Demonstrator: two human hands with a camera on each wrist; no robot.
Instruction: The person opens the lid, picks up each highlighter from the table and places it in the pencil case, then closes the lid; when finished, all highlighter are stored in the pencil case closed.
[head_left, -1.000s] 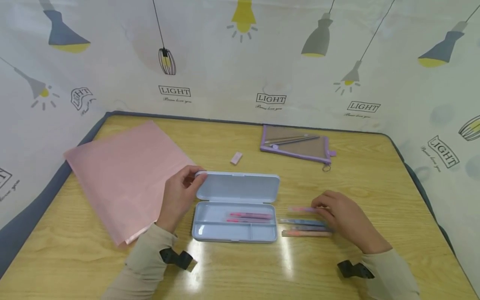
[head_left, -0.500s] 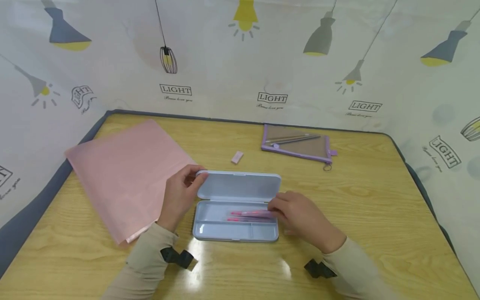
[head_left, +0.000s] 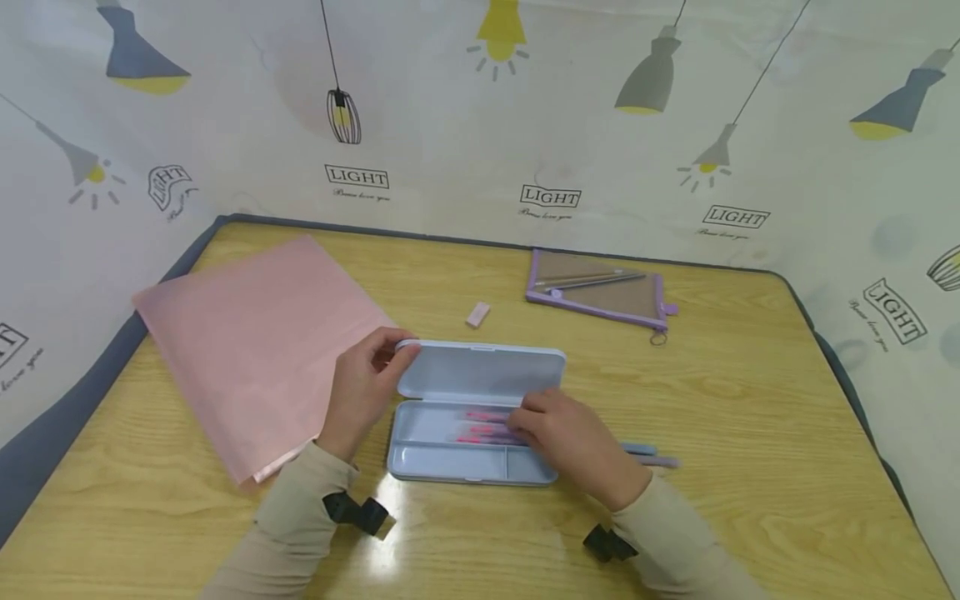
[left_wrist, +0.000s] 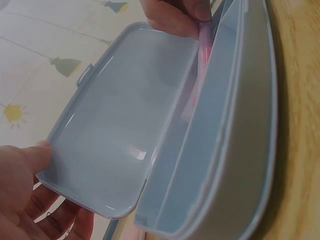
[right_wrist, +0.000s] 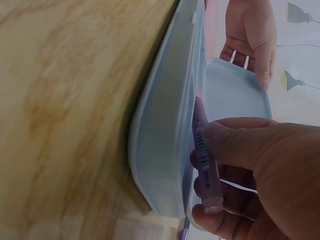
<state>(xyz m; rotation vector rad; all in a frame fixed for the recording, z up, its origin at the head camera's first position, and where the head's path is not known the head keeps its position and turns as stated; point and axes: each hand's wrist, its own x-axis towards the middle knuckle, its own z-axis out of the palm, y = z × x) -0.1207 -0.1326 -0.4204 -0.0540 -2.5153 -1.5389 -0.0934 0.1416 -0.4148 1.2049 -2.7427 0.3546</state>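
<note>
A light blue pencil case (head_left: 450, 462) lies on the table in the head view, its lid (head_left: 480, 372) raised. My left hand (head_left: 362, 393) pinches the lid's left corner between thumb and fingers. My right hand (head_left: 573, 442) is over the right part of the case, holding a pinkish-purple highlighter (right_wrist: 206, 155) between thumb and fingers. The right wrist view shows its barcode and blunt end. Several pink-tipped highlighters (head_left: 480, 430) appear in the rear compartment, partly hidden by this hand. The front compartments hold nothing visible. Right of the case, a blue pen (head_left: 640, 448) and a greyish-purple pen (head_left: 662, 462) are partly covered.
A pink folder (head_left: 262, 350) lies left of the case, beside my left forearm. Behind the case are a small eraser (head_left: 477, 314) and a purple-edged mesh pouch (head_left: 600, 292) with pencils in it. A lamp-printed curtain (head_left: 435, 125) stands around the table's back and sides.
My right hand picked up a highlighter from the row on the table's right and carried it left into the case's rear compartment. My left hand stays on the lid.
</note>
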